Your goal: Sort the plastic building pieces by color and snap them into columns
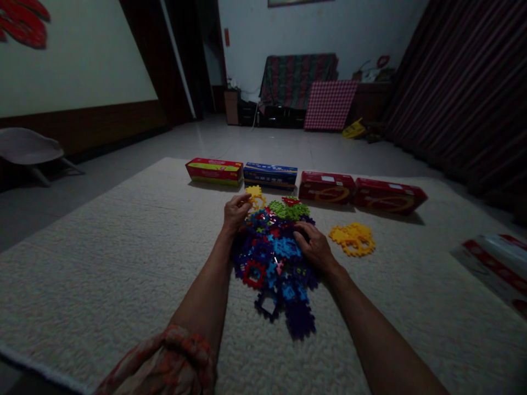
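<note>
A pile of toothed plastic pieces (pixel 263 251) in blue, purple, red and green lies on the pale mat. At its upper left, my left hand (pixel 237 213) has its fingertips at a yellow piece (pixel 258 203), bent round its edge. On the right side of the pile rests my right hand (pixel 313 244), fingers spread and slightly curled over blue and purple pieces, with nothing visibly gripped. Green pieces (pixel 290 210) lie at the top of the pile. A separate group of yellow pieces (pixel 354 239) sits to the right of my right hand.
Beyond the pile stand a red and yellow-green box (pixel 216 172), a blue box (pixel 270 176) and two red boxes (pixel 326 188). A red and white package (pixel 498 266) lies at the far right. The textured mat (pixel 123 263) spreads around; a pale chair (pixel 31 148) is at left.
</note>
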Demonstrator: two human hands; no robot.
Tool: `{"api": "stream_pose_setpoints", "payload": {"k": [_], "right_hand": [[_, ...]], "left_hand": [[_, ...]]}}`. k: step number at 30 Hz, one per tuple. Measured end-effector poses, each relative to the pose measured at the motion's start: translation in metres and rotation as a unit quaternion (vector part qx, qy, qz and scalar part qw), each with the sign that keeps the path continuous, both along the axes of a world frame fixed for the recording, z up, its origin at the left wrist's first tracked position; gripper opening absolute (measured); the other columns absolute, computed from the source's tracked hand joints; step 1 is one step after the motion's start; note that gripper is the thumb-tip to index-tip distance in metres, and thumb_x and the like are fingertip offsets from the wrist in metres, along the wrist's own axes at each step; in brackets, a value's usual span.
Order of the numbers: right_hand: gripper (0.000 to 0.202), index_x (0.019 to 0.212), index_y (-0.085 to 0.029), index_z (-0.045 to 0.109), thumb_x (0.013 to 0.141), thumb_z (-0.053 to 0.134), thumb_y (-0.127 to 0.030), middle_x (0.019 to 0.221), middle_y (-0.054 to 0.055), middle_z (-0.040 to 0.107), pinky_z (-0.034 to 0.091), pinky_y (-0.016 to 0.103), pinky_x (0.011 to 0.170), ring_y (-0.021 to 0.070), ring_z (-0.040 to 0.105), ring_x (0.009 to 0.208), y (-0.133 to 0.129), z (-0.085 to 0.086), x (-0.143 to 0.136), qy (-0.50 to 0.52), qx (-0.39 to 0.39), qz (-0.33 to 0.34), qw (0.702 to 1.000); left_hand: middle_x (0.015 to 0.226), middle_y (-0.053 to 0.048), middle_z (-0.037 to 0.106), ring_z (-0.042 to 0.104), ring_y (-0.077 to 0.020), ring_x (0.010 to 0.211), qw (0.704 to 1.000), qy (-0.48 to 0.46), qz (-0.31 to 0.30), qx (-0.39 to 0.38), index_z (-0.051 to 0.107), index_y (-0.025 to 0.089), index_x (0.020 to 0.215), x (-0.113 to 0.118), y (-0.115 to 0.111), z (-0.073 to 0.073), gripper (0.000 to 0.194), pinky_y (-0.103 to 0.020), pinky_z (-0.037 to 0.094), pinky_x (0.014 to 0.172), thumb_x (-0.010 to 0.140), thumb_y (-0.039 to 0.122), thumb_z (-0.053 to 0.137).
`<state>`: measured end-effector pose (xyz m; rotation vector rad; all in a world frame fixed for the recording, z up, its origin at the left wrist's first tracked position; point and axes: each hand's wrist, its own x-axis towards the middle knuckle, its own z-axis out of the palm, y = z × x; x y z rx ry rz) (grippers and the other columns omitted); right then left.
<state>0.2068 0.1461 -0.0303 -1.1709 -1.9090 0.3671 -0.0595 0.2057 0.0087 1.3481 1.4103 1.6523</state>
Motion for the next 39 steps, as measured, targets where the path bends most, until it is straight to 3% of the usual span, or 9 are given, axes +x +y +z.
{"api": "stream_pose_setpoints", "payload": {"k": [6,11,15,20,27,30,34,37,39], "right_hand": [[0.029,0.104,-0.021,0.068,0.093,0.048,-0.040,0.116,0.012,0.071,0.050,0.045,0.103,0.0258,0.065,0.112,-0.002,0.003,0.000,0.004,0.000,-0.002,1.000],[0.030,0.111,-0.022,0.066,0.091,0.052,-0.040,0.117,0.012,0.071,0.049,0.046,0.104,0.0274,0.064,0.114,-0.006,0.013,-0.004,0.038,0.031,-0.038,0.998],[0.045,0.128,-0.022,0.057,0.088,0.059,-0.044,0.124,0.013,0.068,0.050,0.047,0.103,0.0281,0.065,0.116,-0.010,0.026,-0.013,0.128,0.032,-0.064,0.989],[0.071,0.143,-0.025,0.043,0.081,0.068,-0.046,0.124,0.010,0.069,0.055,0.044,0.097,0.0253,0.070,0.105,-0.012,0.036,-0.021,0.222,-0.036,-0.027,0.974],[0.062,0.120,-0.021,0.061,0.065,0.075,-0.045,0.119,0.011,0.070,0.057,0.043,0.092,0.0260,0.069,0.101,-0.001,0.024,-0.010,0.287,-0.121,-0.054,0.949],[0.057,0.117,-0.020,0.063,0.065,0.072,-0.040,0.111,0.009,0.072,0.059,0.040,0.084,0.0236,0.069,0.093,0.002,0.023,-0.003,0.278,-0.132,-0.072,0.949],[0.055,0.117,-0.018,0.066,0.063,0.064,-0.031,0.101,0.008,0.074,0.058,0.035,0.076,0.0217,0.070,0.084,0.003,0.034,0.018,0.212,-0.129,-0.123,0.961],[0.048,0.108,-0.018,0.070,0.062,0.062,-0.029,0.090,0.007,0.075,0.057,0.034,0.072,0.0207,0.069,0.075,0.005,0.045,0.043,0.115,-0.114,-0.188,0.969],[0.045,0.106,-0.018,0.072,0.063,0.062,-0.027,0.086,0.006,0.075,0.056,0.033,0.070,0.0195,0.068,0.071,0.006,0.050,0.059,0.054,-0.124,-0.210,0.968]], "left_hand": [[0.089,-0.005,0.074,0.062,-0.0109,0.067,0.993,-0.103,-0.038,0.032,0.077,0.013,0.103,0.014,-0.002,0.021,0.042,-0.024,0.053,0.062,0.063,0.024,0.073],[0.091,-0.004,0.073,0.065,-0.0115,0.076,0.993,-0.021,-0.049,0.110,0.079,0.017,0.094,0.030,-0.003,0.031,0.030,-0.024,0.055,0.071,0.066,0.018,0.069],[0.086,-0.003,0.074,0.067,-0.0131,0.078,0.985,0.068,-0.129,0.096,0.080,0.018,0.091,0.051,-0.013,0.026,0.029,-0.023,0.055,0.073,0.067,0.011,0.065],[0.092,-0.004,0.074,0.069,-0.0157,0.086,0.961,0.150,-0.216,0.082,0.080,0.020,0.094,0.074,-0.023,0.015,0.031,-0.026,0.057,0.078,0.071,0.009,0.064],[0.093,-0.005,0.075,0.069,-0.0163,0.086,0.943,0.217,-0.244,0.070,0.080,0.020,0.094,0.096,-0.032,0.008,0.028,-0.026,0.056,0.079,0.072,0.009,0.068],[0.095,-0.005,0.076,0.069,-0.0167,0.085,0.939,0.228,-0.253,0.053,0.080,0.021,0.098,0.087,-0.032,0.014,0.025,-0.027,0.056,0.078,0.076,0.015,0.068],[0.095,-0.006,0.077,0.071,-0.0201,0.083,0.953,0.222,-0.205,-0.014,0.076,0.022,0.113,0.046,-0.027,0.028,0.032,-0.032,0.057,0.079,0.083,0.022,0.064],[0.104,-0.010,0.077,0.070,-0.0279,0.099,0.930,0.325,-0.155,-0.077,0.078,0.022,0.110,0.015,-0.026,0.034,0.039,-0.037,0.055,0.088,0.071,0.025,0.078],[0.104,-0.010,0.077,0.070,-0.0301,0.100,0.903,0.379,-0.158,-0.129,0.079,0.022,0.109,0.006,-0.027,0.035,0.043,-0.037,0.054,0.089,0.066,0.025,0.081]]}}
